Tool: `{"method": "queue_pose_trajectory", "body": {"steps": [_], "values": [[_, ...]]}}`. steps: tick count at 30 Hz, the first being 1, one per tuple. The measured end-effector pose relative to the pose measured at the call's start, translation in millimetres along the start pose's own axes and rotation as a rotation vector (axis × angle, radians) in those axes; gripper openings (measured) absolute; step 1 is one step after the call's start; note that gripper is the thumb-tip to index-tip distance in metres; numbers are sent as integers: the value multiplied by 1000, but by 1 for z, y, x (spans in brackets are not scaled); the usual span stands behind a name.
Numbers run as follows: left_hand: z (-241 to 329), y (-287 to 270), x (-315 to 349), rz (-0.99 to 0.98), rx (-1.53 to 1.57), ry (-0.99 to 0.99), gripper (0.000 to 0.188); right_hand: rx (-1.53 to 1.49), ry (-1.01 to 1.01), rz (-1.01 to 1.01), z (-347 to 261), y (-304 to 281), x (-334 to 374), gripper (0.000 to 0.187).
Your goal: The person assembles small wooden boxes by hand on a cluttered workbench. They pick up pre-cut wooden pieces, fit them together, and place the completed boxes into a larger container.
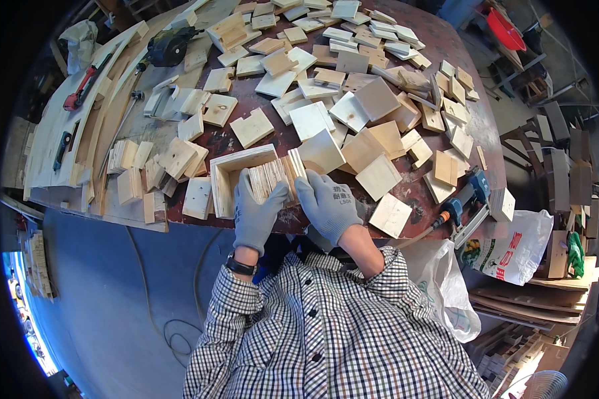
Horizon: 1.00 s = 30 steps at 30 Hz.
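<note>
Both my hands wear grey gloves and work at the table's front edge. My left hand (253, 213) grips a stack of thin plywood pieces (267, 177) standing on edge, its thumb across the near side. Closed around a few more upright plywood blocks (295, 166) at the stack's right end is my right hand (329, 205). An open plywood box (221, 189) lies just left of the stack, its hollow facing up. How far the stack sits inside the box I cannot tell. Close beyond my right hand leans a square wooden board (322, 153).
Loose wooden blocks cover much of the dark red table (439, 30). A blue air nailer (469, 193) with a hose lies at the right edge. Toward the left are long boards (106, 100), a red-handled tool (80, 90) and a black tape measure (170, 46). White plastic bags (449, 292) hang at right.
</note>
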<state>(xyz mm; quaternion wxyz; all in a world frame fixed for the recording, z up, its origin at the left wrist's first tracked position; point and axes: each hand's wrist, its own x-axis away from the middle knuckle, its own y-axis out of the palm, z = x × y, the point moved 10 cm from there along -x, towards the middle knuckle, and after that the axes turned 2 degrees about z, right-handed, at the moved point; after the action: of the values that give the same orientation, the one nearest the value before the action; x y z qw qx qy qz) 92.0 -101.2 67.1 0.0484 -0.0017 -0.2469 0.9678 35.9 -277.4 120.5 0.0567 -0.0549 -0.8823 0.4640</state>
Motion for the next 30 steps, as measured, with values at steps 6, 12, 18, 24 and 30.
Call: {"method": "queue_pose_trajectory", "body": {"steps": [6, 12, 18, 24, 30], "values": [[-20, 14, -2, -100, 253, -128, 89, -332, -33, -8, 29, 8, -1, 39], [4, 13, 1, -139, 388, -142, 70, -544, 239, -206, 51, 19, -13, 55], [-4, 11, -6, -139, 242, -80, 86, -365, 105, -142, 35, 8, -18, 50], [-10, 10, -7, -62, -3, -52, 115, -122, -15, -78, 26, 3, -22, 51], [-9, 8, -6, -47, 49, -48, 112, -200, -88, -66, 29, -17, -26, 73]]}}
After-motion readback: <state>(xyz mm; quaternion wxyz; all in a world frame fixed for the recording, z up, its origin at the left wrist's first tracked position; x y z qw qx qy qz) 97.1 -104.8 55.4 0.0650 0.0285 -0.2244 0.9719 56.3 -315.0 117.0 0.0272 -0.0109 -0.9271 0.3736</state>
